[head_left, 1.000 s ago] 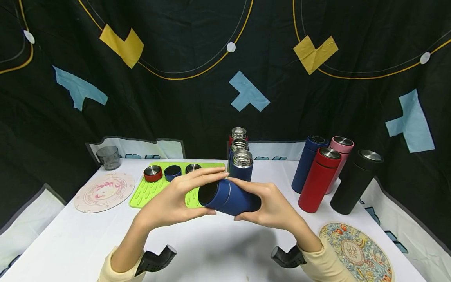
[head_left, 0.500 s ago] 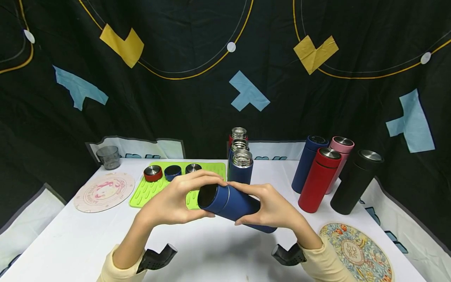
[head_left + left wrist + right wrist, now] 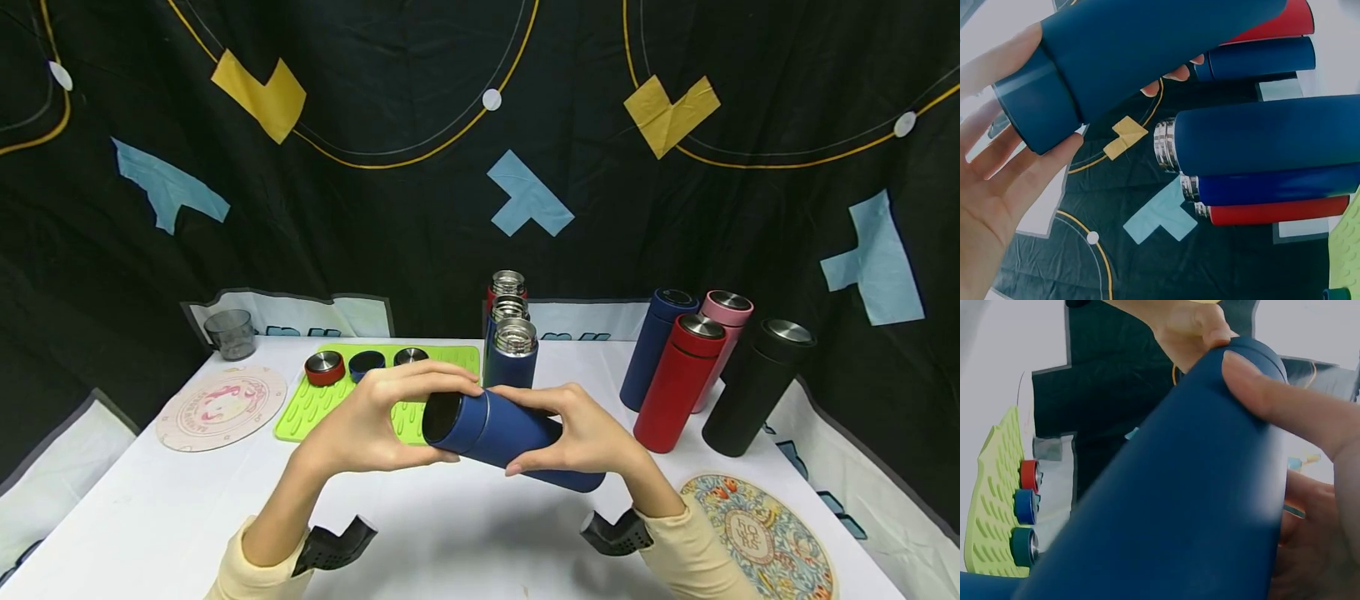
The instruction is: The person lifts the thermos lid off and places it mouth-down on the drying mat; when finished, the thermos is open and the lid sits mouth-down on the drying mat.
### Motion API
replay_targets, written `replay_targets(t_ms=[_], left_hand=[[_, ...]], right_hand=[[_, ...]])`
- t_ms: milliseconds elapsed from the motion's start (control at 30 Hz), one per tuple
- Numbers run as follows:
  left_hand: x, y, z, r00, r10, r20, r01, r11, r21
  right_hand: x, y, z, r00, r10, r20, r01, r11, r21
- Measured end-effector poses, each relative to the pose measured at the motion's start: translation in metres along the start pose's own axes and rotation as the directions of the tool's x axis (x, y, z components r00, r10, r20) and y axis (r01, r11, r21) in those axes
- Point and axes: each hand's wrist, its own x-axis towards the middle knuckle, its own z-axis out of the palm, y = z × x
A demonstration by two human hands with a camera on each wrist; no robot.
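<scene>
Black cloth [image 3: 420,233] backs the surface [image 3: 187,517], and above it, between the side edges, hangs a tilted blue bottle [image 3: 501,429], left hand [image 3: 367,425] pinching its lid [image 3: 470,423], right hand [image 3: 592,433] gripping its body [image 3: 521,433], seemingly for steadiness.

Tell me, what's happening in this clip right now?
A person is holding a blue bottle tilted above the white table. The left hand grips the lid, which is on the bottle, and the right hand grips the body. Beyond them, three lidless bottles stand in a row, beside a green mat with three loose lids on it. Four lidded bottles stand to the person's right.
</scene>
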Motion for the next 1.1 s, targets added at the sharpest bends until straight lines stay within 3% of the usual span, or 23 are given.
replay_targets(t_ms=[167,400,500,700,800,933,1100], left_hand=[[-0.001,-0.003,-0.002,1.000,0.010,-0.015,-0.010,1.000,-0.006],[-0.002,-0.004,-0.002,0.996,-0.059,-0.073,0.060,0.998,0.023],[-0.002,-0.003,0.000,0.987,-0.120,-0.109,0.126,0.991,0.047],[-0.002,0.001,0.004,0.948,-0.293,-0.123,0.303,0.950,0.073],[-0.001,0.000,0.003,0.956,-0.282,-0.080,0.289,0.954,0.084],[-0.003,-0.001,-0.001,0.980,-0.199,-0.017,0.200,0.977,0.068],[-0.004,0.000,-0.004,0.990,-0.141,0.000,0.141,0.989,0.040]], right_hand=[[0.002,-0.004,0.003,0.999,-0.031,-0.043,0.028,0.997,-0.068],[0.002,-0.011,0.008,0.993,-0.031,-0.116,0.015,0.991,-0.134],[0.002,-0.013,0.011,0.988,-0.045,-0.151,0.018,0.985,-0.174],[0.002,-0.014,0.013,0.981,-0.070,-0.183,0.019,0.964,-0.266],[0.001,-0.013,0.010,0.983,-0.059,-0.173,0.009,0.961,-0.275],[0.000,-0.010,0.006,0.991,-0.017,-0.131,-0.013,0.975,-0.222],[0.001,-0.005,0.001,0.996,0.006,-0.089,-0.020,0.987,-0.159]])
